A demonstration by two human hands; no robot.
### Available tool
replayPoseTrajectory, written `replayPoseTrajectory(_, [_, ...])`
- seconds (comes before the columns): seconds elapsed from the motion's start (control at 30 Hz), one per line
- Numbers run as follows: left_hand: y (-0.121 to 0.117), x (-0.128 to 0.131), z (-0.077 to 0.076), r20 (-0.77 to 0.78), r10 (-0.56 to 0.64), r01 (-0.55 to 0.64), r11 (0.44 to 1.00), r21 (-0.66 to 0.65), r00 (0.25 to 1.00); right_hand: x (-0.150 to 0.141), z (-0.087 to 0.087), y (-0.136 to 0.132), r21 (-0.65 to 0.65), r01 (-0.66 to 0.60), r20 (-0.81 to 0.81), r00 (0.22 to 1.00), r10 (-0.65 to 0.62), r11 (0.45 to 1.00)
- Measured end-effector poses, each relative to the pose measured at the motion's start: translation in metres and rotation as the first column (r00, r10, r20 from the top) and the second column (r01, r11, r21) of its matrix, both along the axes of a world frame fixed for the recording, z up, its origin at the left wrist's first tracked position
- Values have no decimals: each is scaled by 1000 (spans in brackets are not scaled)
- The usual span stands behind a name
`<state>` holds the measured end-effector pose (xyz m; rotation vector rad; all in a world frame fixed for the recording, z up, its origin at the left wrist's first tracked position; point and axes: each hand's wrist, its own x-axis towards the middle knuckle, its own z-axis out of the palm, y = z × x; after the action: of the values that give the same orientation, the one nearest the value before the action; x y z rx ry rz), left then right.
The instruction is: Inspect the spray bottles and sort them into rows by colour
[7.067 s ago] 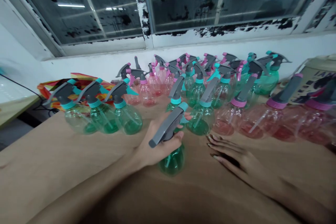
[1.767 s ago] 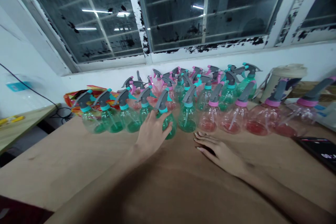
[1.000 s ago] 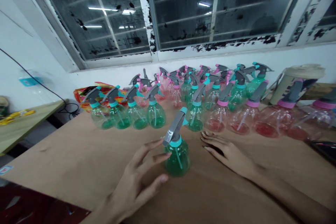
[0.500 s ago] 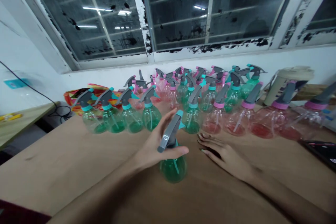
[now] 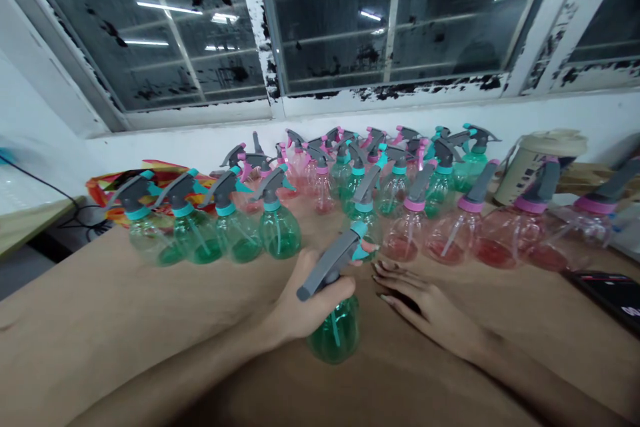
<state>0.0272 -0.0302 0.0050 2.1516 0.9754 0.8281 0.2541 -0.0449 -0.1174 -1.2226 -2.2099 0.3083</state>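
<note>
My left hand [image 5: 315,300] is wrapped round the neck of a green spray bottle [image 5: 334,333] with a grey and turquoise trigger head. The bottle is upright in front of me, its nozzle pointing away to the right; my fingers reach toward the trigger. My right hand [image 5: 425,303] lies flat on the wooden table [image 5: 210,340] with fingers stretched out, holding nothing. Just beyond it stands a row of pink spray bottles [image 5: 403,233]. Several green spray bottles [image 5: 280,230] line up to the left, and another green spray bottle [image 5: 364,220] stands behind the held one.
Many more pink and green bottles crowd against the wall under the window [image 5: 390,13]. A beige container [image 5: 530,160] stands at the back right, a phone [image 5: 607,293] lies at the right. An orange and red bag [image 5: 107,190] sits behind the left bottles.
My left hand reached over to the green spray bottle standing alone and closed around its neck, fingers now at the trigger. My right hand stays flat on the table. The view shifted slightly.
</note>
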Motion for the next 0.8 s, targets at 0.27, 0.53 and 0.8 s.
replayPoseTrajectory(0.27, [6,-2,8,-23,-113,114,993,24,993,1,-1,-1,-15,20,59,998,-19,1000])
replayPoseTrajectory(0.53, [8,-1,6,-19,-84,85,995,51,996,1,1,-3,-27,45,52,998,-43,999])
replayPoseTrajectory(0.8, [8,0,0,-16,-2,3,1000,31,1000,1,1,-4,-40,46,45,998,-44,998])
